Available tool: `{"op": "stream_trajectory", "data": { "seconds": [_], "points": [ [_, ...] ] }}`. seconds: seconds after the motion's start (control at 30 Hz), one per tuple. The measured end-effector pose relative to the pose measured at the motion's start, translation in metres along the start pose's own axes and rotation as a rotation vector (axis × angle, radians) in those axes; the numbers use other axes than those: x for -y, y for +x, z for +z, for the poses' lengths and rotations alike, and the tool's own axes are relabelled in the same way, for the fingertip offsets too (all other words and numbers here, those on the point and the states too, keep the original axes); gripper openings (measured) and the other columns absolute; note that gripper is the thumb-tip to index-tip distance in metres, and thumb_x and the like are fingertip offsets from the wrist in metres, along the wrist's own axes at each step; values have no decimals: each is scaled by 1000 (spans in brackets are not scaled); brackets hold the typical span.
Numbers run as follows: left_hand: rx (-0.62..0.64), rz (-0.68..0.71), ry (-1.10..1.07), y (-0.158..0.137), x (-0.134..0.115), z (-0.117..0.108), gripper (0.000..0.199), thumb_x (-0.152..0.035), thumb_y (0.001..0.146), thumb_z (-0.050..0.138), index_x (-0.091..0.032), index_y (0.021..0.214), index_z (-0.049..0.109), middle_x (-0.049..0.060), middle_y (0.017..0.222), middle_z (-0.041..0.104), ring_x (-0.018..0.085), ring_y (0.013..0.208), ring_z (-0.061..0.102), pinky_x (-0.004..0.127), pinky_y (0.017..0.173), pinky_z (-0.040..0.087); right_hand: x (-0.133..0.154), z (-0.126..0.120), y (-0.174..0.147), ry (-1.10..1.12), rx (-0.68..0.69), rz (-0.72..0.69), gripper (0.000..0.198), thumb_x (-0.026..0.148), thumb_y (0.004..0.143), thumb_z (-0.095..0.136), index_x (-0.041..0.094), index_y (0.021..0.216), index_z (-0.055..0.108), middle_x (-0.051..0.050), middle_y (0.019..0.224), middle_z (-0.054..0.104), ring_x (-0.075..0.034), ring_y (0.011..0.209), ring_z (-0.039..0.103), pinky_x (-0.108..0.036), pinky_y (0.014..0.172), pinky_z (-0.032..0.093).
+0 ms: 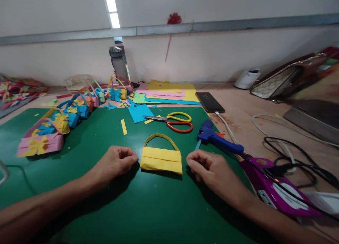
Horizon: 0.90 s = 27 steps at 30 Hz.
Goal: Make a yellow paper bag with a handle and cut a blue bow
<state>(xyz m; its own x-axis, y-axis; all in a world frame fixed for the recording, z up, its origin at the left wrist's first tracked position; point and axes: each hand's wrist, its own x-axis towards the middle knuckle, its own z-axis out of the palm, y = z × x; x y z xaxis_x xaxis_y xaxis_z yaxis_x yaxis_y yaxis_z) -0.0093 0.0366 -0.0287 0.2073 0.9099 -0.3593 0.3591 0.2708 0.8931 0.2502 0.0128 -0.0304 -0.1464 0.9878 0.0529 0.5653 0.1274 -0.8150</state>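
A small yellow paper handbag (161, 160) with a thin arched handle sits upright on the green mat (124, 205), straight ahead of me. My left hand (122, 160) rests just left of it, fingers curled in and apart from the bag. On the other side, my right hand (202, 165) is curled the same way with a small gap to the bag. Nothing shows in either hand. Beyond my right hand lies a blue glue gun (217, 138), a glue stick jutting from it. Scissors (169, 121) with yellow and red handles lie behind the bag.
Finished paper bags with bows (39, 145) line the left side. Coloured paper sheets (169, 92), a blue sheet (139, 112) and a yellow strip (124, 126) lie farther back. A phone (209, 102), cables and a purple power strip (278, 191) occupy the right.
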Motion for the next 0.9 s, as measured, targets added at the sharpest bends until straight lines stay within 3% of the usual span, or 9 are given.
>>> {"op": "stream_trajectory", "data": {
  "seconds": [0.07,0.13,0.33,0.4,0.5,0.6,0.67,0.7,0.9],
  "points": [
    [54,-79,-77,1,-4,2,27,-39,66,66,-14,63,58,-7,42,41,4,37,27,17,37,17,4,0,3,177,79,185,16,29,76,54,21,62,55,5,46,51,-9,35,45,-20,35,32],
    [84,-113,-86,2,-6,3,27,-38,65,66,-14,62,57,-6,42,44,4,35,28,17,36,16,5,-1,4,247,117,266,16,30,73,56,20,61,54,5,45,51,-8,34,44,-19,35,31],
    [103,-142,15,1,-10,9,25,-37,62,66,-15,59,54,-7,40,43,4,34,28,17,35,17,7,1,1,237,208,323,16,26,75,54,20,59,53,5,45,50,-9,37,45,-19,35,34],
    [100,-87,71,-1,-8,10,23,-36,66,64,-16,59,55,-6,41,44,5,35,31,17,35,20,6,1,-1,171,198,248,17,22,78,51,21,61,51,5,46,51,-9,38,47,-19,37,35],
    [21,220,269,0,3,7,21,-32,78,56,-16,65,61,-1,50,55,9,42,44,18,39,32,1,0,-5,-156,59,-110,18,19,84,47,20,68,56,1,58,60,-12,49,54,-22,46,39],
    [-130,792,658,6,23,-2,12,-23,84,55,-17,80,65,3,67,66,12,56,57,20,53,44,-9,-5,-8,-561,-70,-584,22,14,89,41,15,82,62,-6,67,65,-15,60,59,-25,54,43],
    [-219,1169,853,11,34,-10,13,-15,85,54,-18,93,64,5,82,69,12,65,61,20,56,46,-13,-7,-11,-738,-114,-801,25,8,90,38,10,90,63,-8,68,66,-16,61,61,-25,55,44],
    [-228,1273,928,13,38,-13,20,-12,85,54,-16,103,61,8,89,69,14,71,62,21,59,47,-14,-9,-12,-799,-131,-864,25,7,90,37,8,93,62,-8,67,66,-16,61,62,-25,55,44],
    [-141,1423,1179,13,35,-20,31,-9,91,36,-8,120,49,15,102,66,19,87,61,30,70,52,-5,-10,-12,-980,-176,-1032,32,4,91,31,3,95,63,-8,64,67,-17,58,62,-27,52,47]
  ]
}}
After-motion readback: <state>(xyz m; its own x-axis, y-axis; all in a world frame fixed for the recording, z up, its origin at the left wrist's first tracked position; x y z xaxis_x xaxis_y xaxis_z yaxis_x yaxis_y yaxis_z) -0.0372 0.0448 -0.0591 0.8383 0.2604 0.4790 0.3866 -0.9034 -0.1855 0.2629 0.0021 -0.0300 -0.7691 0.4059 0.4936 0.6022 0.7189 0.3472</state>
